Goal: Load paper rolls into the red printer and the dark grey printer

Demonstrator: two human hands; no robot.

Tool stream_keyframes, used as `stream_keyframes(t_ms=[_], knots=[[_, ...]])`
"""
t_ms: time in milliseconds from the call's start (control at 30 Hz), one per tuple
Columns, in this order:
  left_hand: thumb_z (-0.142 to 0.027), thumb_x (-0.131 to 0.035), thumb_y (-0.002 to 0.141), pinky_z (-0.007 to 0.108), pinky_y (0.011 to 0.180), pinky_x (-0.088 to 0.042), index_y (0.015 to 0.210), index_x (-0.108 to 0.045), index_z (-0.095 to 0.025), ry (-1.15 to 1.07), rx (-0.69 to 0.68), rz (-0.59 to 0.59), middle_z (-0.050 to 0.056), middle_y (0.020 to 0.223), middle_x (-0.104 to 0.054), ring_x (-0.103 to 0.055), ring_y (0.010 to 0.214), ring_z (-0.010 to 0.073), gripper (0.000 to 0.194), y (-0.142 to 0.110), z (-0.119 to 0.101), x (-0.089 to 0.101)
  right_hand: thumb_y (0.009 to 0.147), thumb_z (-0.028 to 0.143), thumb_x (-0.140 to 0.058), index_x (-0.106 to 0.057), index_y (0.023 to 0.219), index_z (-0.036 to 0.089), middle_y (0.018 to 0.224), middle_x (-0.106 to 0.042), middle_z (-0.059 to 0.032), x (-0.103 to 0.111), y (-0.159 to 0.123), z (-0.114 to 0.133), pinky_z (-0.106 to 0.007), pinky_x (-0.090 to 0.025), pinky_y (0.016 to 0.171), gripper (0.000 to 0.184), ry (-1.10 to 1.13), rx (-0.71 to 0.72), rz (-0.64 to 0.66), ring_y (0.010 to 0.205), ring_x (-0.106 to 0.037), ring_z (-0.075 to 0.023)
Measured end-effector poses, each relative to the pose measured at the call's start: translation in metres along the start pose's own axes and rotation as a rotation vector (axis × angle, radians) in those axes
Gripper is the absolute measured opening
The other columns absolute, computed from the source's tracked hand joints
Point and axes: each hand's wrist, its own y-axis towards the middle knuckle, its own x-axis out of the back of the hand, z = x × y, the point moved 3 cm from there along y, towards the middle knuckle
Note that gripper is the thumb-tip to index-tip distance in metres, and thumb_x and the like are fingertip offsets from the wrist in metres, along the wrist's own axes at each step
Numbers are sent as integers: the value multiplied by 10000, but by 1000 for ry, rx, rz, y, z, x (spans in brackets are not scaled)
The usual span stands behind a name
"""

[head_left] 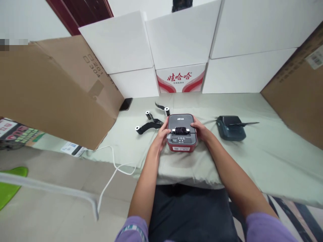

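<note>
White boxes (181, 38), tiled floor (65, 205)

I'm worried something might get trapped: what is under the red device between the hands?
Pale green cloth shows around the red device, which the left hand and right hand hold by its sides. What lies directly underneath is hidden by its body.

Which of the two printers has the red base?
The near printer, gripped between the left hand and right hand; the other printer, farther right, has a dark base.
</note>
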Motion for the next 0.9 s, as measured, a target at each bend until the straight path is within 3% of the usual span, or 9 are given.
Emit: stream_keyframes(t_ms=[133,400,800,900], knots=[[-195,-702,679,374,1157,-453,1534,-468,-298,24,-4,9,-3,1601,-472,-485,1445,296,892,2,-1,2,640,321,-661,-586,1218,229,1154,-726,-47,2,1,-1,-310,-520,660,590,-9,-7,-11,929,-679,-244],[-206,-712,671,411,1241,-347,1529,-474,-295,32,-19,43,0,1618,-447,-359,1530,305,894,4,0,5,646,362,-684,-579,1213,237,1141,-730,-55,0,-1,0,-310,-516,652,590,-15,-17,-16,930,-689,-252],[-283,-725,697,428,1290,-247,1528,-476,-284,40,-63,40,9,1632,-425,-288,1563,310,867,0,0,1,658,377,-697,-560,1254,243,1225,-694,-74,0,1,-1,-382,-549,835,626,-8,-13,-10,1119,-650,-298],[-425,-731,770,418,1299,-215,1535,-465,-268,55,-122,34,25,1666,-362,-238,1581,302,825,-7,-2,5,673,426,-718,-568,1271,263,1293,-661,-71,9,3,6,-436,-523,973,638,-107,31,-44,1205,-606,-305]])
